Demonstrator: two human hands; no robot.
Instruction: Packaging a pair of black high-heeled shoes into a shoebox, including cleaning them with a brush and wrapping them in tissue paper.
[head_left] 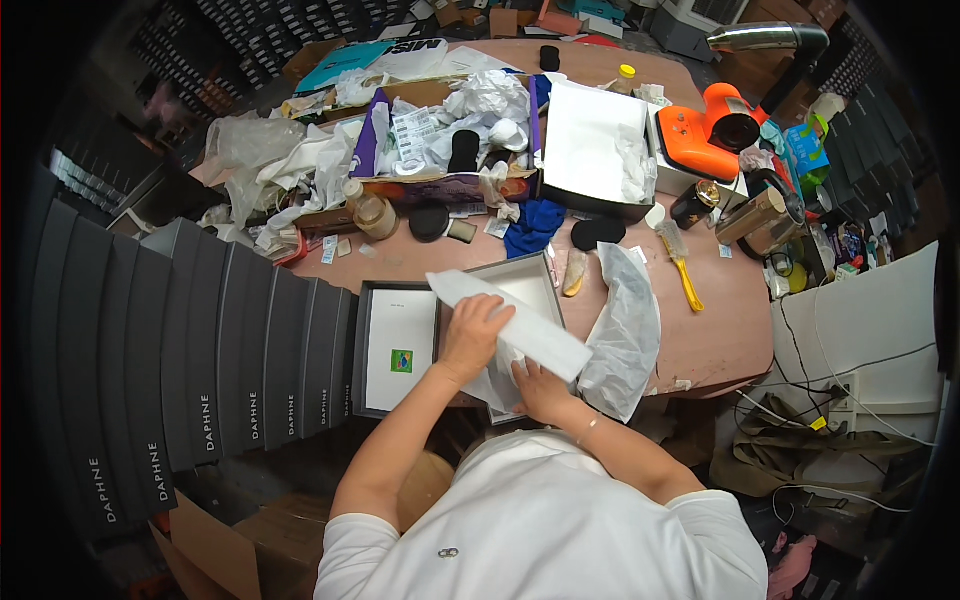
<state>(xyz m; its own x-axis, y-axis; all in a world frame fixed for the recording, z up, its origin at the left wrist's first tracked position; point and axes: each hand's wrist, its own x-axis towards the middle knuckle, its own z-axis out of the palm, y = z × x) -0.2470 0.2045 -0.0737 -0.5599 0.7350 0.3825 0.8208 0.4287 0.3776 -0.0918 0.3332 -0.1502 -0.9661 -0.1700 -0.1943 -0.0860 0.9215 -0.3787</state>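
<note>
**Flat white foam-like sheet (540,332) held over white-lined grey cardboard box (532,284)**

Left hand (474,336) has sheet slanting 10-to-4 o'clock, box at pinkish bench's (715,335) 6 o'clock edge. Likely held up to free box's near end for right hand (545,392). Left fingers pinched on sheet, forearm in from 7 o'clock. Right fingers half-curled at thin pale paper (487,386) inside; can't tell if gripping. Forearm from 4 o'clock.

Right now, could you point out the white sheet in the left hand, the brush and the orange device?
White sheet (537,334): head view, on its flat upper face.
Brush (687,280): head view, on its yellow handle.
Orange device (690,146): head view, on its orange body.
</note>
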